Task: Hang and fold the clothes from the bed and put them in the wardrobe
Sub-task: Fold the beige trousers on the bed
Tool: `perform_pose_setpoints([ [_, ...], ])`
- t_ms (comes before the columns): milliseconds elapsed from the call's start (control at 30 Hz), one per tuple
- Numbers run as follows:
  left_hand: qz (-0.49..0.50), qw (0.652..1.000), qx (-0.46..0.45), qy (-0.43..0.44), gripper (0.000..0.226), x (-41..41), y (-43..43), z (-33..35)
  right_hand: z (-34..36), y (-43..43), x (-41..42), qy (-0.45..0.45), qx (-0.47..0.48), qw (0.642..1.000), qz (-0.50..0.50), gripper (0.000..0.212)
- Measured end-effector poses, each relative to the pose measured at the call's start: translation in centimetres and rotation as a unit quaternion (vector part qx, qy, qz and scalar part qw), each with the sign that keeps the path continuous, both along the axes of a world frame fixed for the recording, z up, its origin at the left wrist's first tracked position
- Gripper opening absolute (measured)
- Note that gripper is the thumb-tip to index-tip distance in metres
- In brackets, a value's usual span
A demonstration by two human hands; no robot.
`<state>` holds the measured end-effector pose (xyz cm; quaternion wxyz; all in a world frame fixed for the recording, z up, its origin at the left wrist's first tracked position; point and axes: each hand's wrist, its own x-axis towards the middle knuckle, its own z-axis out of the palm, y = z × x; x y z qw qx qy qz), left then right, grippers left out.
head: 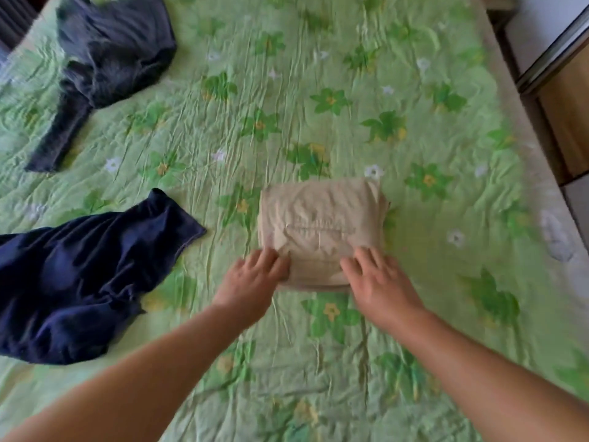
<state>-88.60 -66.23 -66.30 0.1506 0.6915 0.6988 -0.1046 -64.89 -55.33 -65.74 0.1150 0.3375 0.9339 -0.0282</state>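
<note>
Fingers straight and flat, the left grip (251, 275) and right grip (379, 279) rest on the near edge of the folded beige garment (322, 218), lying mid-way across the green flowered bed (414, 122). A crumpled navy garment (79, 282) lies at nine o'clock, and a dark grey garment (108, 59) at eleven o'clock.

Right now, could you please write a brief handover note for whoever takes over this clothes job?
Left hand: open, fingers on the beige garment's near left edge.
Right hand: open, on its near right edge.
Done: beige garment folded, lying on the bed.
Left: navy garment and dark grey garment lie unfolded on the left; fold or hang them, then put all three away.
</note>
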Motion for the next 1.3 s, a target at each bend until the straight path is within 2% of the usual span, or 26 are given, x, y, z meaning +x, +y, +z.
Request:
perform_pose_setpoints([
  [67,-0.023,0.992,-0.128,0.002,0.080,0.9,-3.8,-3.8,-4.1,-3.3,2.5,-0.113,-0.125,0.986,0.000,0.068],
  [100,-0.019,0.991,-0.132,-0.016,0.079,0.8,-4.8,-4.8,-5.4,-4.1,3.4,-0.132,-0.159,0.978,-0.007,0.072],
  [133,-0.001,0.994,-0.096,-0.043,0.071,0.6,-5.0,-5.4,-6.3,-4.4,3.8,-0.108,-0.161,0.981,-0.019,0.071],
  [200,0.050,0.994,0.029,-0.091,0.049,0.1,-3.7,-5.9,-7.1,-3.7,3.3,0.001,-0.102,0.994,-0.038,0.060],
  [233,0.079,0.988,0.074,-0.108,0.045,0.0,-2.6,-6.1,-7.4,-3.1,2.5,0.059,-0.069,0.995,-0.047,0.055],
  [300,0.104,0.985,0.095,-0.103,0.055,0.3,-0.1,-7.1,-8.1,-1.5,0.4,0.132,-0.025,0.989,-0.067,0.052],
  [367,0.103,0.989,0.089,-0.058,0.066,0.8,2.2,-9.0,-9.4,0.6,-2.1,0.106,-0.023,0.991,-0.085,0.067],
  [467,0.095,0.990,0.099,-0.029,0.071,0.9,5.0,-12.0,-12.6,3.6,-4.3,0.040,0.006,0.993,-0.115,0.084],
  [600,0.097,0.991,0.088,-0.040,0.073,0.2,6.4,-15.1,-15.9,5.4,-5.2,0.008,0.005,0.991,-0.135,0.088],
  [700,0.096,0.993,0.058,-0.040,0.075,-0.2,7.1,-14.7,-15.6,6.2,-5.5,-0.013,-0.052,0.990,-0.134,0.092],
  [767,0.115,0.988,0.071,-0.069,0.076,-0.1,7.8,-13.4,-14.1,6.9,-5.6,0.048,-0.075,0.985,-0.147,0.095],
  [833,0.126,0.983,0.105,-0.087,0.071,-0.3,9.0,-12.5,-13.2,7.9,-5.5,0.103,-0.045,0.981,-0.159,0.089],
  [967,0.122,0.988,0.077,-0.052,0.070,-1.3,11.3,-14.1,-15.2,9.6,-5.7,0.045,-0.020,0.985,-0.164,0.079],
  [1100,0.122,0.983,0.123,-0.067,0.070,-1.6,11.2,-15.9,-16.9,9.3,-5.6,0.107,0.008,0.980,-0.165,0.074],
  [1167,0.137,0.973,0.154,-0.102,0.070,-1.4,10.1,-15.7,-16.5,7.9,-4.6,0.182,0.020,0.963,-0.197,0.068],
  [1233,0.201,0.952,0.156,-0.169,0.070,-0.8,7.8,-14.7,-15.6,5.2,-3.1,0.238,0.003,0.936,-0.259,0.065],
  [1300,0.288,0.917,0.141,-0.240,0.069,0.0,5.3,-13.7,-14.5,2.1,-1.9,0.227,-0.064,0.916,-0.324,0.070],
])
